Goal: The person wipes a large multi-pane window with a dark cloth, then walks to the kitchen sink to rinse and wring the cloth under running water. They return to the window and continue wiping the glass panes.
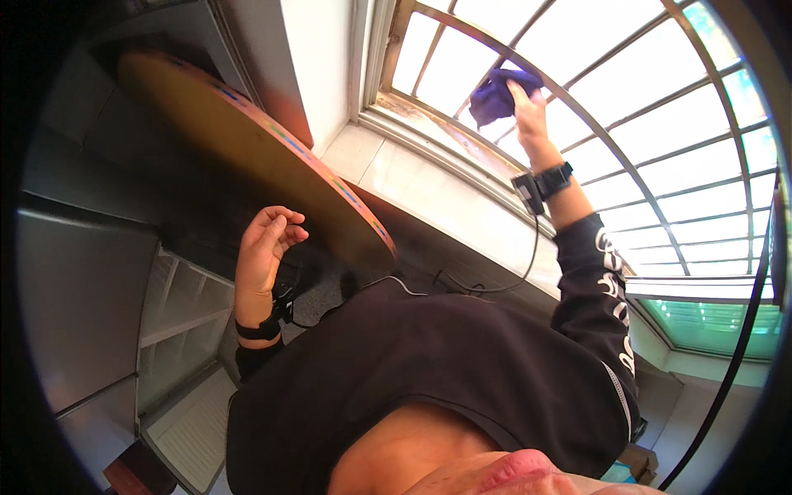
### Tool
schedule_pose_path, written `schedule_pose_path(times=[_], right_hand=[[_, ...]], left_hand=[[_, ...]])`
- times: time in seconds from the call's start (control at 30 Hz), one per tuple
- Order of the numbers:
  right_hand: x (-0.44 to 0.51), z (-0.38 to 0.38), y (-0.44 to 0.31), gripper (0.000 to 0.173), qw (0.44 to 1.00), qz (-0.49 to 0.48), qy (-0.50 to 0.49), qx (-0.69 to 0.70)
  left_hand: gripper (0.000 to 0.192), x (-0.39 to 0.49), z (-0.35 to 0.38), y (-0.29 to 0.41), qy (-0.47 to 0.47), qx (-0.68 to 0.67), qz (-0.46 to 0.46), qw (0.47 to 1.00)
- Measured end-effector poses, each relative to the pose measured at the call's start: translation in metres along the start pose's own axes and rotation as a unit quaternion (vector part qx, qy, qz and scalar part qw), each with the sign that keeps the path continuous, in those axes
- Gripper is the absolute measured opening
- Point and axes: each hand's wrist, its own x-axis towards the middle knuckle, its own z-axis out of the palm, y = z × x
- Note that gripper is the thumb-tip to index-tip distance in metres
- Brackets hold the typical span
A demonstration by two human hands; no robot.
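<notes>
My right hand (529, 114) is raised at the upper right, shut on a bunched purple cloth (495, 99) against the metal window bars (594, 127). Bright light comes through the window behind them. On the left, my left hand (272, 235) is held in the air with its fingers loosely curled and nothing visible in them. It appears near a large rounded board or tabletop (260, 167) with a colourful patterned edge. Each wrist bears a black strap with a small device and a cable.
Below the window runs a tiled sill (402, 167). A grey cabinet or appliance (86, 297) stands at the left, beside white shelving (179, 315). A black cable (730, 371) hangs at the right. At the lower right lies a cardboard box (640, 461).
</notes>
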Motion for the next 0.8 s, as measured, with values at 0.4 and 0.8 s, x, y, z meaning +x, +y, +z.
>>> schedule_pose_path(times=[0.4,0.8], right_hand=[[0.033,0.006,0.057,0.018,0.975,0.019,-0.088,-0.205],[-0.01,0.014,-0.027,0.035,0.574,-0.395,-0.104,-0.709]], left_hand=[[0.013,-0.01,-0.011,-0.011,0.037,-0.007,0.012,0.999],[0.013,-0.02,-0.026,-0.018,0.075,-0.032,0.031,0.996]])
